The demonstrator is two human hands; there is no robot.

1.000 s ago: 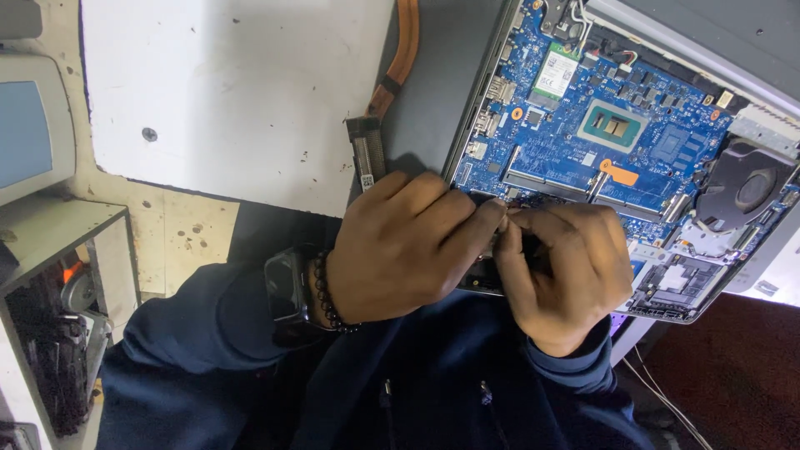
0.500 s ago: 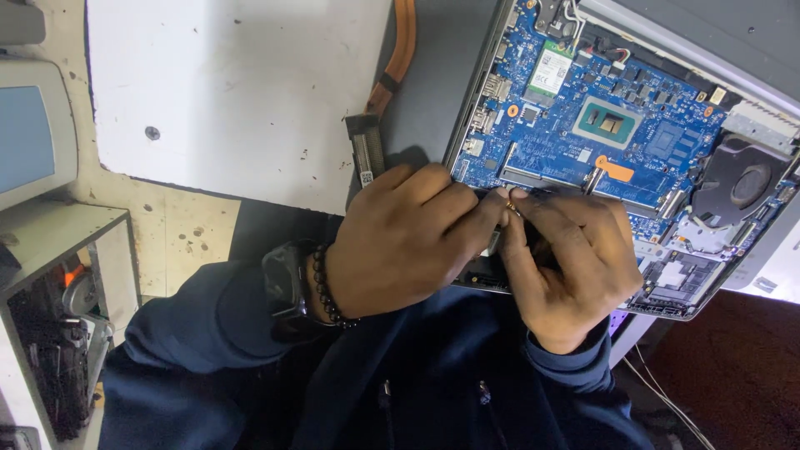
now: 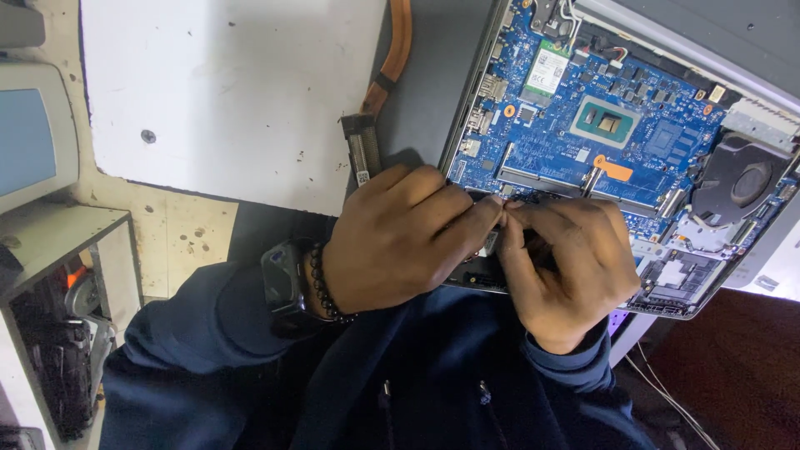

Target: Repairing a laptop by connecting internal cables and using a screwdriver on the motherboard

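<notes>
An opened laptop [image 3: 467, 92] lies with its blue circuit board [image 3: 658, 142] facing up and a black fan [image 3: 742, 187] at the right. My left hand [image 3: 392, 242] and my right hand [image 3: 567, 267] meet at the board's near edge, fingertips pinched together on a small part that my fingers hide. I cannot tell what that part is. A copper heat pipe with a metal end [image 3: 367, 146] lies just left of the laptop, beside my left hand. A watch and a bead bracelet [image 3: 321, 283] sit on my left wrist.
A white board [image 3: 225, 92] covers the bench at the left. A grey device with a blue screen [image 3: 29, 137] stands at the far left above a shelf [image 3: 58, 333] of dark tools. Thin cables [image 3: 667, 392] hang at the lower right.
Both hands stay pinched at the board's near edge, with only slight shifts of the fingers. The view has shifted a little.
</notes>
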